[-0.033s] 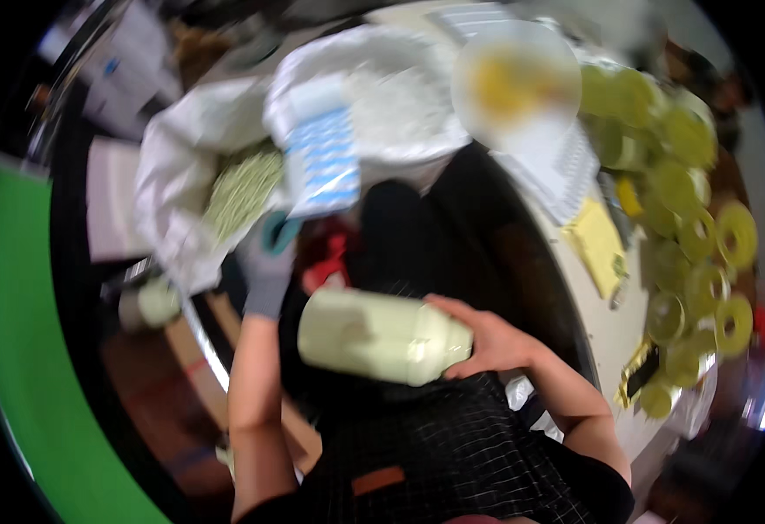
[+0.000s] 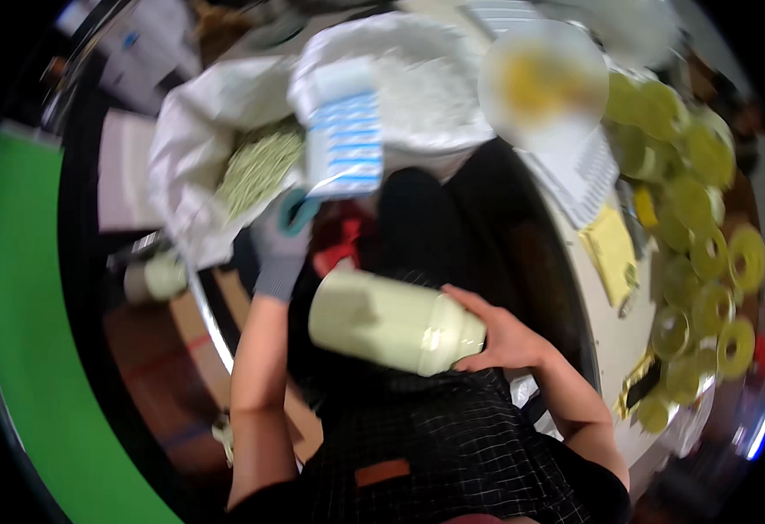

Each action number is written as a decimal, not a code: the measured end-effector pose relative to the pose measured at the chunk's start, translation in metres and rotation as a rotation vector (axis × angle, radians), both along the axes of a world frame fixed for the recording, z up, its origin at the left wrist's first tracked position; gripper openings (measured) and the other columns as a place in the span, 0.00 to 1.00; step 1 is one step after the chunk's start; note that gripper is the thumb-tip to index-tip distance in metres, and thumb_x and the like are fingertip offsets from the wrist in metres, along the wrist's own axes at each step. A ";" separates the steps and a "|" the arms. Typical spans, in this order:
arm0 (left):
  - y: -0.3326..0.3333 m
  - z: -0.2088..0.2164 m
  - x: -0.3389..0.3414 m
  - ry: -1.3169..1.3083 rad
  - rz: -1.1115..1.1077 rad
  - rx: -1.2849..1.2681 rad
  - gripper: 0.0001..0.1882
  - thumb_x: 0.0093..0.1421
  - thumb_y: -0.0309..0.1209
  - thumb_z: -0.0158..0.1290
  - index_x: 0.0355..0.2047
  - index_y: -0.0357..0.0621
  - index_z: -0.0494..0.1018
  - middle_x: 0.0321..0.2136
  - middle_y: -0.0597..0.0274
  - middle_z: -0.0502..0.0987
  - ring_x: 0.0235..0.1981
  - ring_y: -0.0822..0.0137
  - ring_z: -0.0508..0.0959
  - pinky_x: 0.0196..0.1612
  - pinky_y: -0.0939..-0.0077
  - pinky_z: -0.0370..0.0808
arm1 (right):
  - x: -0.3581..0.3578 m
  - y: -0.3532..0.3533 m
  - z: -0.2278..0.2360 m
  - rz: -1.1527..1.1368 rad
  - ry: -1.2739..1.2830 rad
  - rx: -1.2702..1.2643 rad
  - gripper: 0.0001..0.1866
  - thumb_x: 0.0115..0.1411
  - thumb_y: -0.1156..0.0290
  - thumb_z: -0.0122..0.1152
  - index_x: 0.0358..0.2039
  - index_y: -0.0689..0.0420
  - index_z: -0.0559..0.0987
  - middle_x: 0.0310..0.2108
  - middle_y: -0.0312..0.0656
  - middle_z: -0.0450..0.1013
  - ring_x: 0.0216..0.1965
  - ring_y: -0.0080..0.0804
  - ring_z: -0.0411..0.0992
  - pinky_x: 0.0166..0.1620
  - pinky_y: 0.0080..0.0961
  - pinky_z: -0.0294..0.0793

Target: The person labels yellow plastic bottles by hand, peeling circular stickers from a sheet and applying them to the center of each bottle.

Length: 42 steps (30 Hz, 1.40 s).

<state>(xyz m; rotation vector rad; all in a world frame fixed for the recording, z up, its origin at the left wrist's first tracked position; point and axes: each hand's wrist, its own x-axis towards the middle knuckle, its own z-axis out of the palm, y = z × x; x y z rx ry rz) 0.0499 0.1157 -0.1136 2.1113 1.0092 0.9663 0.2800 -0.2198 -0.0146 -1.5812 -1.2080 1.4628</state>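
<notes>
My right hand (image 2: 506, 334) grips the narrower end of a pale green plastic jar (image 2: 387, 321), thumb and fingers round its neck. The jar lies nearly level across my lap, its wide end toward the left. My left hand (image 2: 280, 234), in a grey glove, is at the near edge of a white-lined bag (image 2: 183, 140) of thin, pale green strips (image 2: 264, 166). A teal loop (image 2: 298, 212) shows at that hand; blur hides whether it is part of the glove. Beside it stands a white and blue packet (image 2: 346, 144); whether the hand touches it is unclear.
A white-lined tub (image 2: 439, 144) of white material stands ahead. On the curved table (image 2: 566, 223) at right lie printed sheets (image 2: 574, 175), a yellow packet (image 2: 609, 253) and many yellow-green tape rolls (image 2: 740, 262). Another pale jar (image 2: 166, 275) is low at left, above cardboard (image 2: 229, 301).
Most of the scene has shifted to the right in the picture and the far part slightly up. The jar tilts a little more, its right end lower. My right hand keeps its grip.
</notes>
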 end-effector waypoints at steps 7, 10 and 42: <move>-0.038 0.044 -0.026 -0.226 0.072 -0.188 0.10 0.56 0.22 0.68 0.39 0.41 0.84 0.44 0.57 0.83 0.36 0.66 0.84 0.42 0.73 0.80 | -0.019 -0.005 -0.014 -0.226 0.338 -0.076 0.64 0.48 0.69 0.83 0.80 0.57 0.52 0.68 0.52 0.68 0.68 0.39 0.67 0.72 0.35 0.61; -0.068 0.079 -0.055 -0.293 0.175 0.083 0.09 0.58 0.17 0.66 0.40 0.38 0.82 0.51 0.57 0.76 0.39 0.68 0.80 0.43 0.76 0.79 | -0.034 0.006 -0.020 -0.282 0.387 0.028 0.64 0.49 0.69 0.83 0.80 0.59 0.51 0.68 0.52 0.68 0.69 0.39 0.66 0.72 0.36 0.61; -0.161 0.029 -0.086 -0.112 0.194 -0.035 0.33 0.77 0.32 0.50 0.76 0.36 0.53 0.70 0.48 0.64 0.69 0.60 0.68 0.71 0.66 0.65 | -0.024 0.048 0.013 -0.160 -0.084 0.467 0.61 0.52 0.35 0.73 0.76 0.58 0.59 0.72 0.58 0.63 0.65 0.60 0.72 0.63 0.43 0.76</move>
